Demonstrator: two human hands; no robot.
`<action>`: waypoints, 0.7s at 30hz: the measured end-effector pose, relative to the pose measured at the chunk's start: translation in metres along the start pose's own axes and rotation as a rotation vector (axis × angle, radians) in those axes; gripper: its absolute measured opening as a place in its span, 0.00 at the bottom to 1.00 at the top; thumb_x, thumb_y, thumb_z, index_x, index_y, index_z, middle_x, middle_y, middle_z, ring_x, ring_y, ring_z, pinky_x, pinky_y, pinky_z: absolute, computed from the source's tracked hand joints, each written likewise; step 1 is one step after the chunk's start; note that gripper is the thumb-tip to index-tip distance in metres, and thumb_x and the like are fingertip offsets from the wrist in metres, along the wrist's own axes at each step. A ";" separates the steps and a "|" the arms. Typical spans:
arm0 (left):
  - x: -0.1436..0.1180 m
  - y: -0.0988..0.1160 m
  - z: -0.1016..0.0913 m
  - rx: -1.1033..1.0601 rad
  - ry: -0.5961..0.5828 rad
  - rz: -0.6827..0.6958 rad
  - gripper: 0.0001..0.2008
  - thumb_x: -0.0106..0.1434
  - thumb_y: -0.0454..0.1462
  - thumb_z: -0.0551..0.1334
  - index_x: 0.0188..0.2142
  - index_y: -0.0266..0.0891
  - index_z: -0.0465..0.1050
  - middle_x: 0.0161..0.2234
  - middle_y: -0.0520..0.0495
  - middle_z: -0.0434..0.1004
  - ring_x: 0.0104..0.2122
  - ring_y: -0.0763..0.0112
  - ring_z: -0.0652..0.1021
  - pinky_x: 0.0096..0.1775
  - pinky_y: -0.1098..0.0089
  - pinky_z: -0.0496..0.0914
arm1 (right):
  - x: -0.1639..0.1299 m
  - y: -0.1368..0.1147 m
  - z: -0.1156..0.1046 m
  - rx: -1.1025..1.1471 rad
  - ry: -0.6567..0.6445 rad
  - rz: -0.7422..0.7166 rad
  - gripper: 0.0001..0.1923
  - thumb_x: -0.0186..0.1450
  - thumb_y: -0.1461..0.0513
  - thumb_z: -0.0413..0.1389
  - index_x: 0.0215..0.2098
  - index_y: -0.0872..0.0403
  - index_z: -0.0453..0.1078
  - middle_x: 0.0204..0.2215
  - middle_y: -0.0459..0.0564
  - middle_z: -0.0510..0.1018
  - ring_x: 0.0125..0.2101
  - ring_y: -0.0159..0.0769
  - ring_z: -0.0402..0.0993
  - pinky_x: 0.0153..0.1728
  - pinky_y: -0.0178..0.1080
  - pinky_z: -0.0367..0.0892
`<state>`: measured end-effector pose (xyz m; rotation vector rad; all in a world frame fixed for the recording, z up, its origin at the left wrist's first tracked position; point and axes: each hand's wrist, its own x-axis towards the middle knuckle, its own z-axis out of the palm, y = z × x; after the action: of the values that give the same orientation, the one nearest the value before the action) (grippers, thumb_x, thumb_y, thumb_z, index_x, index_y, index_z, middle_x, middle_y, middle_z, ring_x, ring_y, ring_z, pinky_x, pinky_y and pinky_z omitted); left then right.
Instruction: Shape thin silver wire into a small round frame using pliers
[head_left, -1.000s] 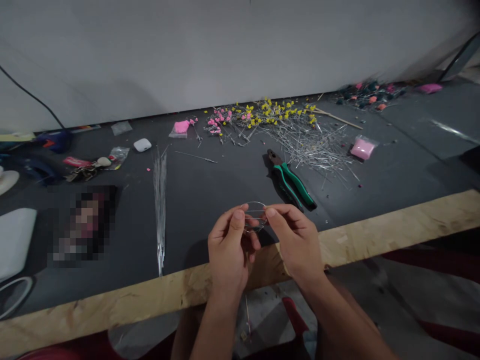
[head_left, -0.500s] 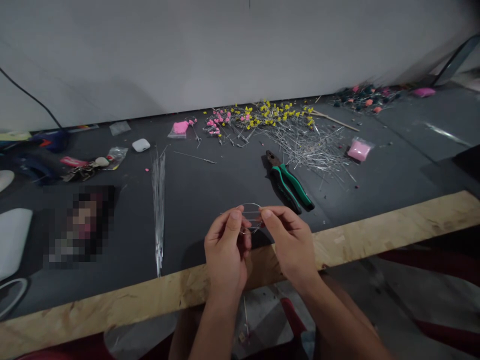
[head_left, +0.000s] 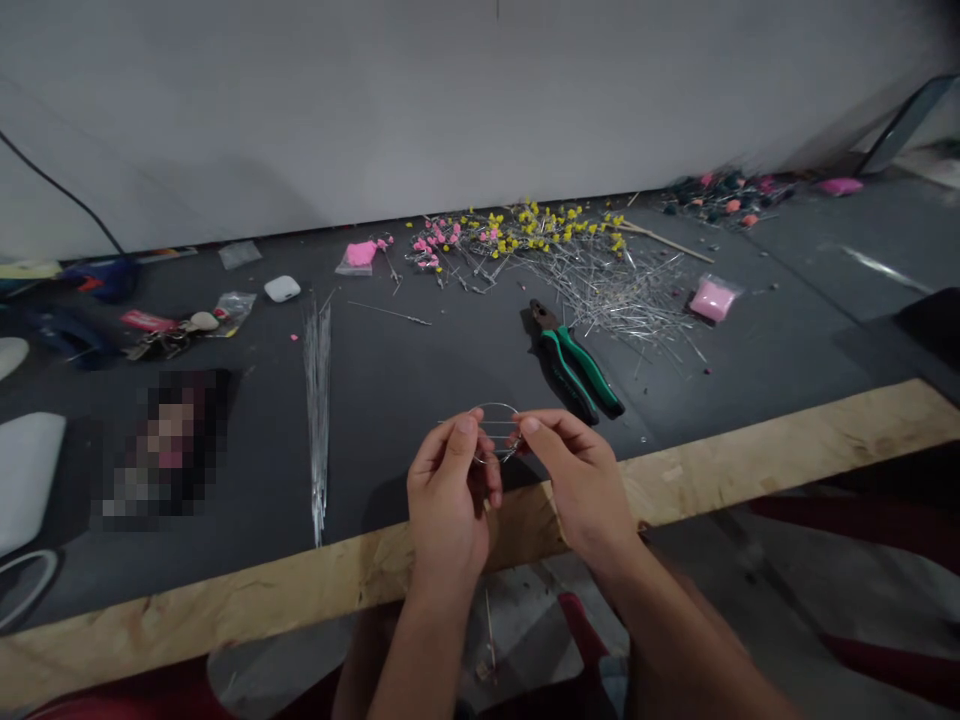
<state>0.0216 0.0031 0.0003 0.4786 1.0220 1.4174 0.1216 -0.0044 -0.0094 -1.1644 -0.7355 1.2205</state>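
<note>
Thin silver wire bent into a small loop (head_left: 495, 432), held above the near part of the dark grey tabletop (head_left: 420, 370), just beyond its raw chipboard front edge (head_left: 750, 460). Left hand (head_left: 448, 495) pinches the loop's left side between thumb and fingers; right hand (head_left: 581, 480) pinches the right side likewise. Bare tabletop lies ahead of the hands. Green-handled pliers (head_left: 574, 360) lie just right of the loop; a bundle of straight silver wires (head_left: 319, 400) lies to the left, well apart.
</note>
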 end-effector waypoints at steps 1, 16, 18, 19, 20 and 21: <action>0.000 0.000 -0.001 0.007 -0.003 -0.002 0.09 0.57 0.41 0.67 0.33 0.38 0.76 0.22 0.56 0.69 0.14 0.82 0.67 0.12 0.81 0.60 | 0.001 0.000 0.000 0.006 -0.006 0.011 0.04 0.60 0.58 0.61 0.30 0.49 0.77 0.25 0.42 0.79 0.28 0.28 0.73 0.34 0.32 0.67; 0.005 0.006 -0.010 0.098 -0.043 -0.027 0.10 0.56 0.41 0.67 0.33 0.37 0.75 0.22 0.56 0.68 0.14 0.83 0.67 0.13 0.81 0.59 | 0.004 0.000 -0.005 0.036 -0.070 0.118 0.05 0.59 0.57 0.62 0.29 0.50 0.77 0.28 0.44 0.78 0.29 0.30 0.69 0.35 0.35 0.64; 0.006 0.007 -0.011 0.097 -0.044 -0.034 0.09 0.56 0.41 0.67 0.32 0.37 0.75 0.22 0.56 0.69 0.14 0.83 0.67 0.13 0.81 0.59 | 0.005 0.001 -0.006 0.079 -0.096 0.143 0.05 0.58 0.57 0.62 0.29 0.50 0.77 0.29 0.44 0.78 0.29 0.30 0.69 0.36 0.35 0.64; 0.007 0.008 -0.011 0.094 -0.045 -0.038 0.09 0.55 0.41 0.67 0.32 0.36 0.75 0.22 0.55 0.69 0.14 0.83 0.66 0.13 0.81 0.59 | 0.005 0.000 -0.006 0.099 -0.110 0.153 0.05 0.58 0.58 0.62 0.29 0.50 0.77 0.29 0.44 0.78 0.29 0.30 0.69 0.36 0.36 0.64; 0.008 0.009 -0.011 0.089 -0.046 -0.042 0.09 0.55 0.41 0.68 0.31 0.36 0.75 0.21 0.56 0.69 0.14 0.83 0.66 0.13 0.81 0.59 | 0.006 0.000 -0.007 0.115 -0.125 0.163 0.05 0.58 0.58 0.62 0.29 0.50 0.77 0.29 0.44 0.78 0.30 0.31 0.69 0.36 0.36 0.64; 0.009 0.010 -0.011 0.080 -0.046 -0.050 0.10 0.54 0.41 0.68 0.30 0.36 0.74 0.20 0.56 0.69 0.14 0.83 0.67 0.14 0.81 0.59 | 0.006 -0.001 -0.007 0.127 -0.143 0.174 0.05 0.57 0.58 0.62 0.28 0.50 0.77 0.29 0.44 0.78 0.29 0.31 0.69 0.37 0.36 0.64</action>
<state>0.0061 0.0100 -0.0002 0.5384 1.0499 1.3188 0.1296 -0.0007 -0.0117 -1.0606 -0.6617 1.4864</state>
